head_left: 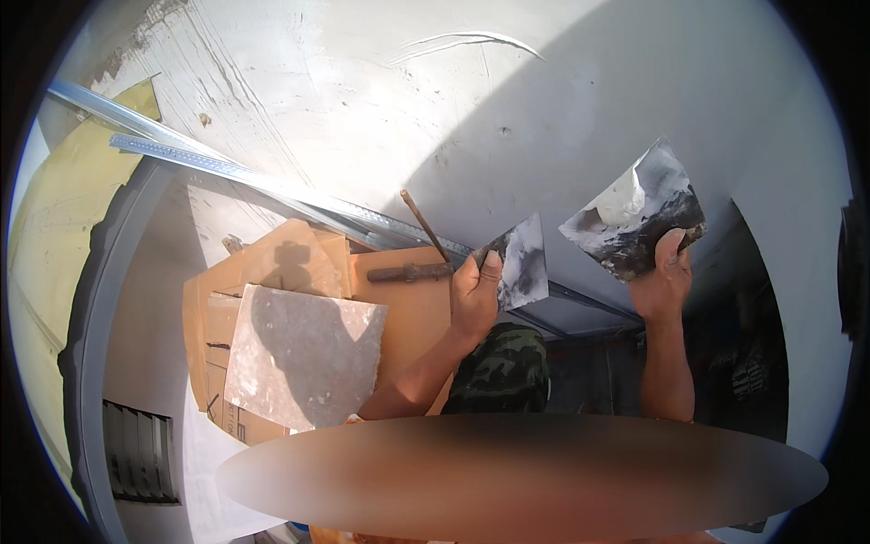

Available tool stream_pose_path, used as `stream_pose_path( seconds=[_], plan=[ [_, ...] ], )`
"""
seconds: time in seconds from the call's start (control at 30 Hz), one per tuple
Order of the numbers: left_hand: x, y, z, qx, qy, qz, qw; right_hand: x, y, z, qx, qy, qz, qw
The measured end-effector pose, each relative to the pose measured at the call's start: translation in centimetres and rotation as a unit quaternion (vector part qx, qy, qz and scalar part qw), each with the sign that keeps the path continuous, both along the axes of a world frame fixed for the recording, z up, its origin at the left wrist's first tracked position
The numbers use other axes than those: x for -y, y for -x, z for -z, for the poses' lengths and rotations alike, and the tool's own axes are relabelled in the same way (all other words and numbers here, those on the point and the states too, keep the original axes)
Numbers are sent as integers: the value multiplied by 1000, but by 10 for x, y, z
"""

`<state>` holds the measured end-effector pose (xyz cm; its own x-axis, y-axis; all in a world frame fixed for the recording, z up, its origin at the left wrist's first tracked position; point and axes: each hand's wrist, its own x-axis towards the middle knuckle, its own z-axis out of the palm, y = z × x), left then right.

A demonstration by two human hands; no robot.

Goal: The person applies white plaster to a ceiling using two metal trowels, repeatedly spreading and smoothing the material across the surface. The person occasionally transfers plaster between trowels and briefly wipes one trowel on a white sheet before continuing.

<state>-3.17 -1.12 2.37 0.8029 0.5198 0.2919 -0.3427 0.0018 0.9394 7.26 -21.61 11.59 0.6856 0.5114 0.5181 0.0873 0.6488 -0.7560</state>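
My left hand [476, 295] is closed around a putty knife [523, 272], its thumb pressed along the near edge. That blade is smeared with white filler and dark streaks. Farther right and a little higher, my right hand [666, 272] grips a wider putty knife [666, 172]. A thick lump of white putty [622, 201] sits on its upper left part, with dark patches near the thumb. The two blades are apart, both in front of a pale plastered surface [507, 100]. The handles are hidden by my hands.
A stone-like square slab [308, 349] lies on cardboard [208, 299] at left. Beside my left hand are a rusty bar-shaped tool [408, 272] and a thin rod [421, 222]. Long metal profiles [272, 186] cross behind. A yellowish sheet [54, 236] stands far left; my camouflage-clad leg [500, 372] is below.
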Motion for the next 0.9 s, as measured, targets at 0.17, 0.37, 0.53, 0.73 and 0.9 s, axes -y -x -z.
stream_pose_path(
  seconds=[0.17, 0.37, 0.53, 0.73, 0.9],
  plan=[
    [-6, 8, -15, -1, 499, 187, 846, -12, 11, 19, 620, 251, 76, 740],
    [-21, 35, -29, 184, 456, 67, 868, -26, 7, 35, 39, 360, -19, 932],
    [-9, 17, -21, 443, -82, -69, 890, -47, 34, 43, -462, 96, -265, 841],
    [-64, 35, -9, 287, -475, -107, 825, -49, 12, -13, -420, -30, -325, 847],
    [-191, 43, -75, 321, -20, -184, 929, -83, 1, -69, 25, 169, -128, 977]
  ],
)
